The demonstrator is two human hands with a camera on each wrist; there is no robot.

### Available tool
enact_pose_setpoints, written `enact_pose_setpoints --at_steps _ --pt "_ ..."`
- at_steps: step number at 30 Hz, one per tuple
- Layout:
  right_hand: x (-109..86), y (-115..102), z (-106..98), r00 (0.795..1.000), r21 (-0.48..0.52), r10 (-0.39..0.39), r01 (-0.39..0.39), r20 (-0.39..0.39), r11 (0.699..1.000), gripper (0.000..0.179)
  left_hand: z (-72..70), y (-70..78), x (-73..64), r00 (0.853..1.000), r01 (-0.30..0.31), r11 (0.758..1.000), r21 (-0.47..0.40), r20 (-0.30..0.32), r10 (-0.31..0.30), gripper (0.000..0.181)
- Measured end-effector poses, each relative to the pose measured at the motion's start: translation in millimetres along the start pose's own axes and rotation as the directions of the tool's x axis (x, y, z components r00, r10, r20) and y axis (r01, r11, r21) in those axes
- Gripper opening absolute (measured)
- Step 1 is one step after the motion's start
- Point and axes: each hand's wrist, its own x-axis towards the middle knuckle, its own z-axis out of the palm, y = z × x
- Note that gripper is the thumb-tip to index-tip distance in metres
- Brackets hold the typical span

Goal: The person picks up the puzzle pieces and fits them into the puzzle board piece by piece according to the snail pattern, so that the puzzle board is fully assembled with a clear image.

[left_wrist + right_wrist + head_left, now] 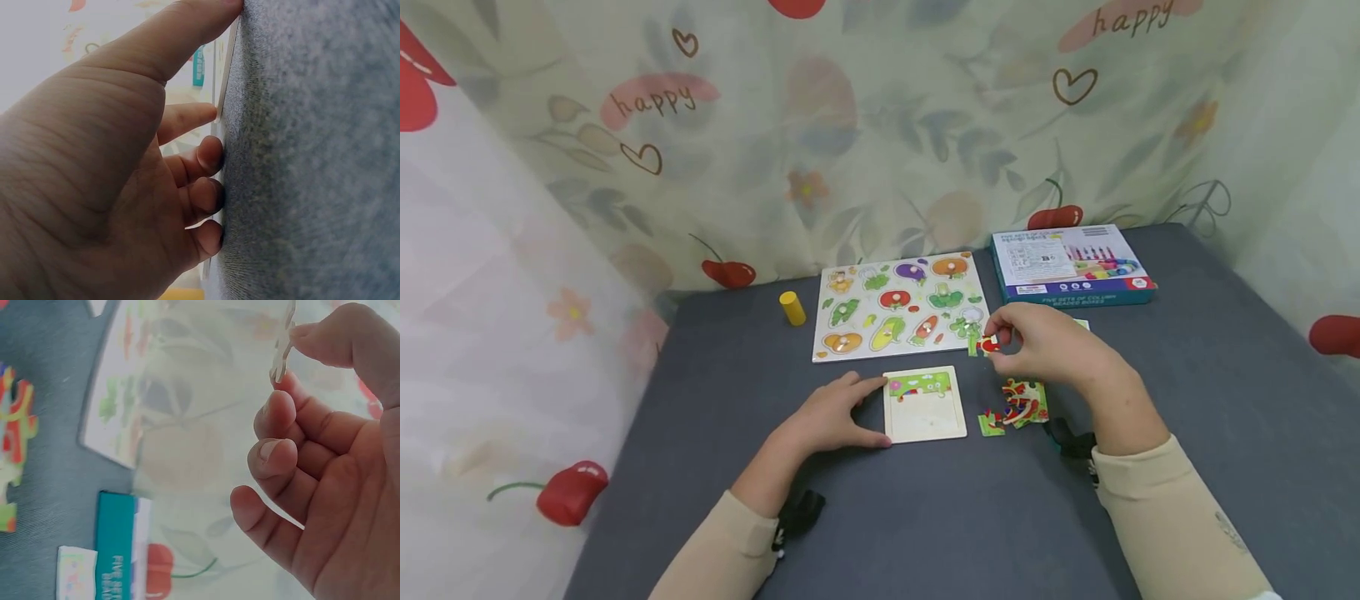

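A square wooden puzzle tray (928,421) lies on the dark table, its top strip filled with green picture pieces. My left hand (831,415) rests at the tray's left side, with the index finger at the upper corner and the thumb at the lower one. In the left wrist view, the other fingers of the left hand (131,169) bend loosely near the tabletop. My right hand (1052,346) pinches a green and red puzzle piece (982,345) between thumb and index finger, above the table; its thin edge (282,350) shows in the right wrist view. A heap of puzzle pieces (1026,402) lies right of the tray.
Behind the tray lies a vegetable peg board (892,308). A yellow cylinder (792,308) stands to its left. A flat beads box (1072,267) is at the back right, with a small card (76,573) in front. A patterned cloth (880,150) hangs behind the table.
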Motion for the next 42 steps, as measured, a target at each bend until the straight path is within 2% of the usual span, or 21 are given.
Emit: enact_pose_setpoints --at_steps 10,15,22,28,35,42 --pt "-6.7 -27 -8 0.996 -0.065 -0.091 0.089 -0.023 0.994 0.027 0.6 -2.5 3.4 1.000 0.002 1.000 0.004 -0.006 -0.002 0.096" --pt "-9.0 -37 -3 0.989 -0.089 -0.143 0.139 -0.038 0.986 0.026 1.1 -0.5 4.0 1.000 -0.004 1.000 0.001 -0.004 0.004 0.096" --pt "-8.0 -52 15 0.968 -0.100 -0.248 0.244 -0.037 0.965 0.027 0.4 -0.3 3.8 1.000 0.008 1.000 0.006 0.004 -0.008 0.095" --pt "-4.8 -62 28 0.966 -0.133 -0.258 0.259 0.022 0.957 0.029 2.1 -0.7 3.1 1.000 0.011 1.000 0.000 -0.001 -0.011 0.095" --pt "4.7 -63 44 0.960 -0.131 -0.277 0.281 0.047 0.951 0.025 0.5 0.5 0.8 1.000 0.008 1.000 -0.008 -0.001 -0.008 0.094" --pt "20.5 -56 67 0.966 -0.123 -0.234 0.247 0.108 0.961 0.026 -0.1 -0.6 1.5 1.000 0.007 1.000 0.002 0.008 -0.007 0.095"
